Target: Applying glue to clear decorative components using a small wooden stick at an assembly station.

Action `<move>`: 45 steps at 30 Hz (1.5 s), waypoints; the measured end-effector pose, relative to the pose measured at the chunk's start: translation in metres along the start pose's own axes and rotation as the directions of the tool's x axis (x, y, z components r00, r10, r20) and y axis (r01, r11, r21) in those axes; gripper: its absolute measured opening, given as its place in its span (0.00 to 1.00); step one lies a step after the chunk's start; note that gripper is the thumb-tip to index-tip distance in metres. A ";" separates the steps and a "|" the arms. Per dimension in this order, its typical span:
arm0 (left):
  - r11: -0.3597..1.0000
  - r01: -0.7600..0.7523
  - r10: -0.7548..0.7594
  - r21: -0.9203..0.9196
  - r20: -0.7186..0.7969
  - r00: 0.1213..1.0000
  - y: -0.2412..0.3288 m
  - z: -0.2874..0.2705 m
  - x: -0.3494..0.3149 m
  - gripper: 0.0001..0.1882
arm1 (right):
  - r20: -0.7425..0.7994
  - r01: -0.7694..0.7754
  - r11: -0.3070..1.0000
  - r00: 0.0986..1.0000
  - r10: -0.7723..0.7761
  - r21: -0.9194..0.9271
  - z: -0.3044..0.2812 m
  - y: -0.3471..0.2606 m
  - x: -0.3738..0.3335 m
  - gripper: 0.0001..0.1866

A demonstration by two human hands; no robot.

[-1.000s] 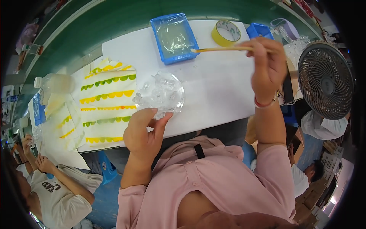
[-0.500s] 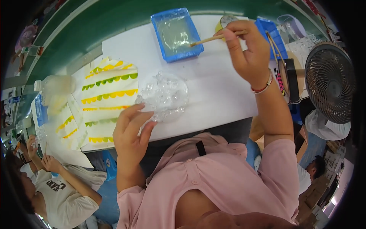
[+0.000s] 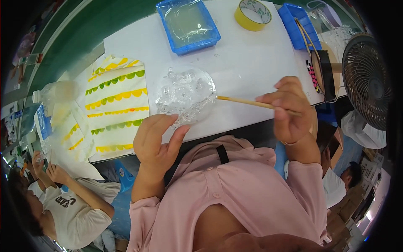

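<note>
My left hand [image 3: 157, 136] pinches the near end of a long, clear, knobbly piece [image 3: 195, 110] between thumb and fingers. That piece slants up to the right across a clear round dish [image 3: 210, 77], which bears several other clear, glassy pieces [image 3: 180, 84]; their exact kind I cannot make out. In my right hand [image 3: 291, 111] is a thin wooden-handled brush [image 3: 245, 101], gripped near its back end. Its tip points left and meets, or nearly meets, the far end of the held piece.
A blue tray [image 3: 175, 42] of clear, shiny content stands at the back. Yellow tape [image 3: 247, 21], a blue bin [image 3: 291, 27] with sticks and a fan [image 3: 365, 82] are at the right. Patterned paper [image 3: 117, 95] and a cloudy bottle [image 3: 58, 93] lie left; a co-worker [image 3: 71, 210] sits beyond.
My right hand has brought the brush from the blue tray down and toward me, to the clear piece. My left hand has shifted right, and the held piece now tilts up more.
</note>
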State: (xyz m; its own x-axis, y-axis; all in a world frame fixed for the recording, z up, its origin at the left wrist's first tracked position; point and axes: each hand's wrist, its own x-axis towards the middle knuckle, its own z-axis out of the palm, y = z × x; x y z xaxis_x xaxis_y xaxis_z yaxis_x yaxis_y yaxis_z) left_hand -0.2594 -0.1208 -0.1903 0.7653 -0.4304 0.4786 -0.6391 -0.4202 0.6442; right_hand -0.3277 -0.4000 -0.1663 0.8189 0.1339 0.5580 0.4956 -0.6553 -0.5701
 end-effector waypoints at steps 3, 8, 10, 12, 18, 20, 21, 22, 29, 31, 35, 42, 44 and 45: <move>1.000 0.004 -0.004 0.001 0.004 1.000 0.000 -0.003 -0.002 0.15 | 0.007 0.019 0.999 1.000 -0.019 0.032 0.017 0.003 -0.004 0.04; 0.999 0.031 -0.032 0.031 0.042 0.999 0.000 -0.003 -0.007 0.14 | -0.033 0.020 0.998 0.999 -0.018 0.060 0.029 0.011 0.002 0.04; 0.999 -0.007 0.007 0.050 -0.001 1.000 -0.001 -0.001 -0.006 0.14 | -0.036 0.023 0.998 0.999 -0.021 0.064 0.032 0.013 0.006 0.04; 0.999 -0.005 0.005 0.047 0.001 1.000 -0.001 0.000 -0.006 0.14 | -0.041 0.030 0.997 0.999 -0.027 0.066 0.034 0.015 0.008 0.04; 0.999 -0.009 0.009 0.044 0.000 1.000 -0.002 0.000 -0.005 0.14 | -0.032 0.083 0.994 0.996 -0.081 0.070 0.035 0.016 0.013 0.03; 0.998 -0.010 0.010 0.054 0.002 1.000 -0.001 -0.001 -0.005 0.14 | -0.030 0.098 0.994 0.995 -0.096 0.053 0.032 0.016 0.014 0.03; 0.999 -0.010 0.010 0.054 0.003 1.000 -0.001 -0.001 -0.005 0.14 | -0.025 0.085 0.995 0.996 -0.083 0.047 0.029 0.017 0.013 0.03; 0.999 -0.011 0.011 0.051 0.004 1.000 -0.001 -0.001 -0.005 0.14 | -0.020 0.070 0.997 0.997 -0.069 0.038 0.026 0.017 0.013 0.03; 0.998 -0.014 0.013 0.053 0.011 1.000 -0.002 -0.001 -0.006 0.14 | -0.034 0.072 0.997 0.997 -0.071 0.011 0.020 0.015 0.014 0.04; 0.999 -0.018 0.018 0.049 0.004 1.000 -0.002 -0.001 -0.006 0.14 | -0.004 0.105 0.994 0.994 -0.105 0.023 0.021 0.013 0.014 0.04; 0.998 -0.021 0.021 0.052 0.005 1.000 -0.002 0.000 -0.005 0.14 | 0.029 0.084 0.994 0.996 -0.086 0.063 0.029 0.006 0.012 0.05; 0.998 -0.012 0.013 0.056 -0.005 1.000 0.000 0.002 -0.004 0.14 | 0.009 0.119 0.992 0.993 -0.120 0.043 0.034 0.004 0.006 0.06; 0.998 -0.013 0.013 0.058 -0.010 1.000 0.002 0.003 -0.004 0.13 | 0.036 0.131 0.990 0.991 -0.132 0.047 0.037 -0.002 0.001 0.06; 0.999 -0.012 0.012 0.050 -0.007 1.000 0.003 0.004 -0.004 0.13 | 0.029 0.151 0.986 0.988 -0.153 0.070 0.041 -0.007 -0.001 0.05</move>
State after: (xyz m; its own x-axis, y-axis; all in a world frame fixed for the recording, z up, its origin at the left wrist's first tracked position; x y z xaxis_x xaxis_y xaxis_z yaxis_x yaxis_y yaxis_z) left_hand -0.2644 -0.1232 -0.1929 0.7582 -0.4301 0.4901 -0.6509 -0.4545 0.6081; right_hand -0.3203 -0.3646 -0.1878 0.7414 0.2546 0.6208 0.6325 -0.5740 -0.5201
